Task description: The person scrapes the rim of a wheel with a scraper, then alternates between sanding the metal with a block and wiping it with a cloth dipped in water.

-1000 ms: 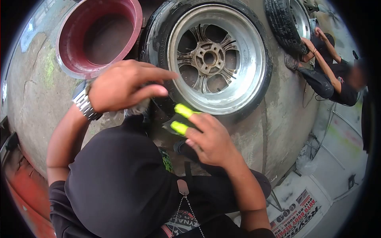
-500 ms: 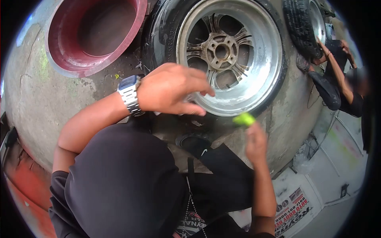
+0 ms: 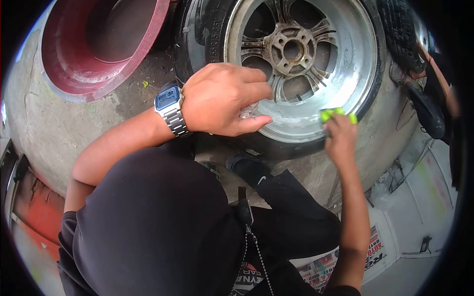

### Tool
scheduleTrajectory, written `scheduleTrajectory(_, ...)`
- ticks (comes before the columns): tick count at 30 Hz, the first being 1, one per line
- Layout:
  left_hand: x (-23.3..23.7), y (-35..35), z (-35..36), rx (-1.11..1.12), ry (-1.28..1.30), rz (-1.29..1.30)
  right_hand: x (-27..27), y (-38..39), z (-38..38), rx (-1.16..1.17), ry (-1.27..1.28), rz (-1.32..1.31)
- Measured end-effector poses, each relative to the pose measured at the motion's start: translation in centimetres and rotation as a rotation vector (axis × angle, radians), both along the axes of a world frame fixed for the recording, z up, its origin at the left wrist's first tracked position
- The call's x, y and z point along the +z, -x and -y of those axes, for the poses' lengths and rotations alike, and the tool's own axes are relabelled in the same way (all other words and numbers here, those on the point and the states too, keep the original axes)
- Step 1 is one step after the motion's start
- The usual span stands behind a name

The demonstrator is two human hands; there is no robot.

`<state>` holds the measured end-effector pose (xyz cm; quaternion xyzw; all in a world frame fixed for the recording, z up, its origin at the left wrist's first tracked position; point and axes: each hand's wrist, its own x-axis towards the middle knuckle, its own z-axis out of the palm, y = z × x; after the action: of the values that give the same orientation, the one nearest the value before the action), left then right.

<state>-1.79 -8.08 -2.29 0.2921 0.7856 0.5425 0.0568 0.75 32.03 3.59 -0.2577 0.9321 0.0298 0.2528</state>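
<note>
A metal wheel rim (image 3: 294, 49) with dirty spokes and a shiny wet barrel sits inside a black tire (image 3: 200, 39). My right hand (image 3: 341, 133) grips a bright green brush or scrubber (image 3: 338, 116) against the rim's lower right inner edge. My left hand (image 3: 227, 98), with a silver watch (image 3: 169, 103) on its wrist, is curled over the lower left edge of the tire. Something small and greyish (image 3: 248, 110) shows between its fingers and thumb; I cannot make out what it is.
A dark red tub (image 3: 131, 64) stands at the upper left on the concrete floor (image 3: 74, 128). Another tire (image 3: 399, 29) is at the upper right, with a co-worker's hand and shoe (image 3: 428, 116) near it. A printed tarpaulin (image 3: 377, 246) lies at the lower right.
The green scrubber has come from the tire's lower edge onto the rim's inner surface in my right hand. The view has shifted, so the wheel appears further right.
</note>
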Motion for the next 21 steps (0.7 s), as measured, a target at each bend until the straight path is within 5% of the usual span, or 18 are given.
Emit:
scheduleTrajectory(2,-0.1,0.0,0.2,0.004,-0.001,0.001,-0.4,-3.2,2.9,-0.07,0.322,0.129)
scheduleTrajectory(6,-0.2,0.2,0.1,0.006,-0.006,-0.014,-0.8,0.3,-1.9,-0.019,0.068,0.061)
scheduleTrajectory(9,-0.1,0.2,0.2,0.009,-0.008,-0.016,-1.0,-2.0,1.5,-0.155,0.137,0.121)
scheduleTrajectory(10,0.0,0.1,0.2,0.006,-0.002,-0.014,-0.9,-4.1,4.6,-0.11,0.339,0.031)
scheduleTrajectory(13,-0.1,-0.1,0.2,-0.006,0.017,0.004,-0.9,-0.4,-0.1,-0.058,0.144,0.125)
scheduleTrajectory(14,-0.2,0.1,0.3,-0.009,0.029,0.003,-1.0,1.4,-1.7,0.021,0.121,-0.044)
scheduleTrajectory(17,-0.4,0.2,0.4,-0.011,-0.001,-0.016,-1.3,-2.7,3.2,-0.171,0.233,0.112)
scheduleTrajectory(19,-0.3,0.6,0.5,-0.003,-0.005,-0.027,-1.4,-2.9,5.5,-0.065,0.286,0.007)
scheduleTrajectory(21,-0.2,0.1,0.1,-0.014,-0.015,-0.01,-1.1,-0.3,-0.1,-0.038,0.123,0.079)
